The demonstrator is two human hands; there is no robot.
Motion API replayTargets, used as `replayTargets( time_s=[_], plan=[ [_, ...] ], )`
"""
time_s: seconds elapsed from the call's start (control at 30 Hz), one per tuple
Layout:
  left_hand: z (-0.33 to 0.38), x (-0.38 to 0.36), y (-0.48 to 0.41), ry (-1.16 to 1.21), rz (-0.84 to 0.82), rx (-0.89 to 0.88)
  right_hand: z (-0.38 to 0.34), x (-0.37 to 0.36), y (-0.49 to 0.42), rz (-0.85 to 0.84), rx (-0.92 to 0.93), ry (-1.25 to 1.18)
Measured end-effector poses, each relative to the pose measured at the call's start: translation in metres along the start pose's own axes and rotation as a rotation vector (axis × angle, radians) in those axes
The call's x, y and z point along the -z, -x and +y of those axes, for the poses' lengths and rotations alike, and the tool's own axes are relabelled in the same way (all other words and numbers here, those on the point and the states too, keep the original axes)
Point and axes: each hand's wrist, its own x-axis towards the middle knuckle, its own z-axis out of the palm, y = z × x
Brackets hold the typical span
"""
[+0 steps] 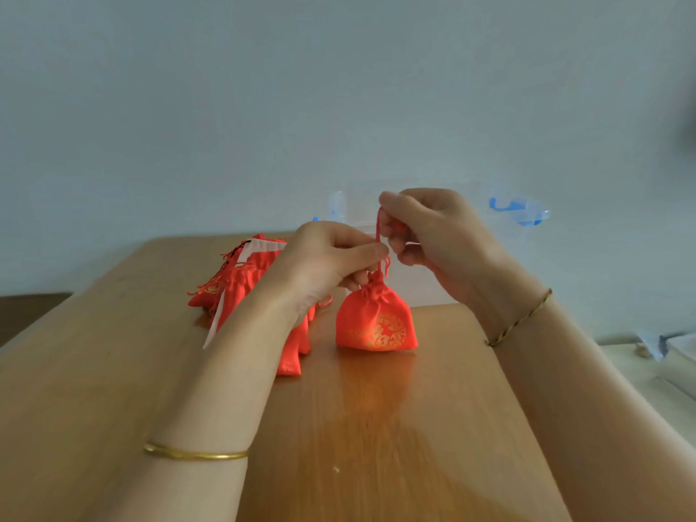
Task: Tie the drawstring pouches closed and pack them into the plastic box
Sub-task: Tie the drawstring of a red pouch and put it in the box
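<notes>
Your left hand (331, 261) pinches the cord (381, 235) between thumb and forefinger just above the pouch (376, 322). Your right hand (433, 235) is curled round the cord's upper loop, holding it taut. The pouch stands upright on the table (376, 427), its neck gathered shut. A pile (241, 284) of more pouches lies just left of it. The box (519, 239) sits behind your hands at the table's far edge.

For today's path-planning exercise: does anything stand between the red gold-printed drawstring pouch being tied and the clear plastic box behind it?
Nothing visible does. The red gold-printed fabric pouch stands just before the clear plastic box with blue latches; the heap of other red pouches lies left of that path.
</notes>
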Motion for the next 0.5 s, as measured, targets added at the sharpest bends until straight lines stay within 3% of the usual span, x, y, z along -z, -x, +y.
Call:
replayTargets(
  time_s=[0.23,0.37,0.5],
  plan=[
    [0.000,-0.002,0.001,0.174,0.005,0.023,0.015,0.011,-0.003,-0.184,-0.222,0.028],
    [-0.002,-0.002,0.000,0.202,0.075,0.021,0.013,0.012,-0.003,-0.158,-0.114,0.138],
    [-0.003,-0.003,-0.002,0.238,0.153,0.033,0.016,0.007,-0.004,-0.143,0.116,0.401]
  ],
)
